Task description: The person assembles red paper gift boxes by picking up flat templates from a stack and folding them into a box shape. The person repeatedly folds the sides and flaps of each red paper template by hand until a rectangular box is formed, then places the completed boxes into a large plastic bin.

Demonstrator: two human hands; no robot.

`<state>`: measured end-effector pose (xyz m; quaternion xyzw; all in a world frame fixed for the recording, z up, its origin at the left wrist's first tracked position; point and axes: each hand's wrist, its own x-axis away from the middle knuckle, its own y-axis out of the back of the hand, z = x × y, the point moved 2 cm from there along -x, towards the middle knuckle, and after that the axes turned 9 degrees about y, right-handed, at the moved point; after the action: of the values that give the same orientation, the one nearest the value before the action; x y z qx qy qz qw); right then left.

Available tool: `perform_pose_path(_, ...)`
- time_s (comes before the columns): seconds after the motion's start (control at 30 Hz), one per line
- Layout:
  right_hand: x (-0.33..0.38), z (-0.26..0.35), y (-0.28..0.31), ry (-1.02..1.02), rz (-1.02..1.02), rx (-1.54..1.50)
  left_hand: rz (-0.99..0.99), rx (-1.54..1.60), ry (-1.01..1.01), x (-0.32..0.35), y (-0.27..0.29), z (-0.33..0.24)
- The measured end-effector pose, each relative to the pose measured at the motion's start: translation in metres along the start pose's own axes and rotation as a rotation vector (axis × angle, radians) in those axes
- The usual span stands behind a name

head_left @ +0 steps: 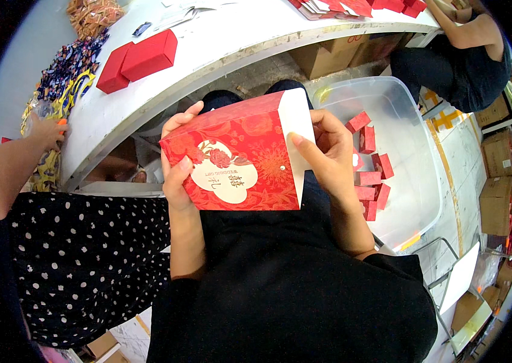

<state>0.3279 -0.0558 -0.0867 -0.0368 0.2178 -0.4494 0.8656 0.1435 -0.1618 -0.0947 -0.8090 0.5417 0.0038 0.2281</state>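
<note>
A red cardboard gift box [262, 136] with a floral pattern and a pale blossom-shaped label is held above my lap, its label upside down to me. My left hand [178, 187] grips its left end, thumb on the printed face and fingers round the far edge. At the right end a white flap [295, 112] sticks out, and the fingers and thumb of my right hand [331, 154] are closed on it. The inside of the box is hidden.
Two red boxes [152, 54] stand on the white table [219, 36], left of them piles of small wrapped packets [69, 66] by a co-worker's hand [46, 130]. On my right a clear plastic bin [413, 199] holds several small red boxes. Another person [461, 60] sits beyond it.
</note>
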Motion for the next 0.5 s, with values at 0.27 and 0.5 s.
perform_pose_path(0.27,0.001,-0.001,-0.002,0.011,-0.018,-0.008,0.006,0.044,0.03,0.0,-0.004,-0.001)
perform_pose_path(0.5,0.001,-0.014,0.009,0.021,0.017,0.09,0.022,0.052,0.012,0.002,-0.004,0.004)
